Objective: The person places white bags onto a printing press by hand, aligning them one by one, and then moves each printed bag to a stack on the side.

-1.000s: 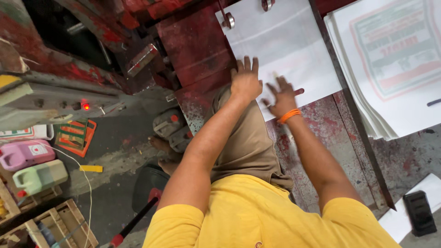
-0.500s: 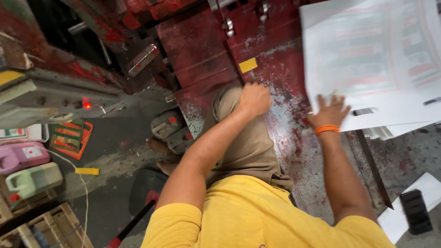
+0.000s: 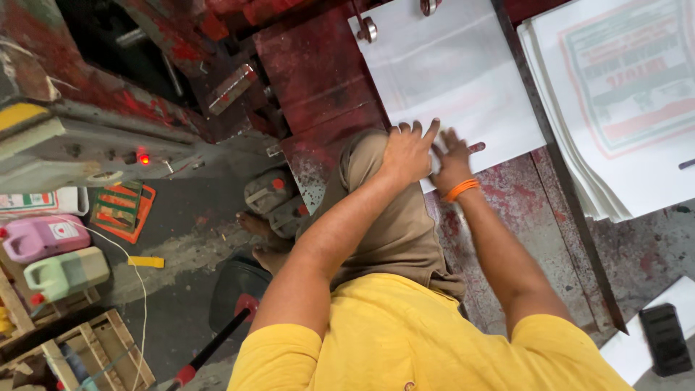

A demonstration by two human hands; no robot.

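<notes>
Nearest us, a wooden crate [image 3: 94,355] at lower left holds items we cannot identify; a pink jug [image 3: 40,235] and green jug [image 3: 65,269] stand beyond it. Our left hand [image 3: 407,152] and right hand [image 3: 452,156] lie side by side, fingers spread flat, gripping nothing, on the near edge of the blank white sheet [image 3: 449,80] on the red-stained press bed [image 3: 318,80]. We judge it placed but unprinted; a printed stack [image 3: 622,108] lies at far right.

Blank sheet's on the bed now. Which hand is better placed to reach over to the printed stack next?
Likely the right hand: it rests on the white sheet on the side nearer the printed stack. The left hand would have to cross over it.
</notes>
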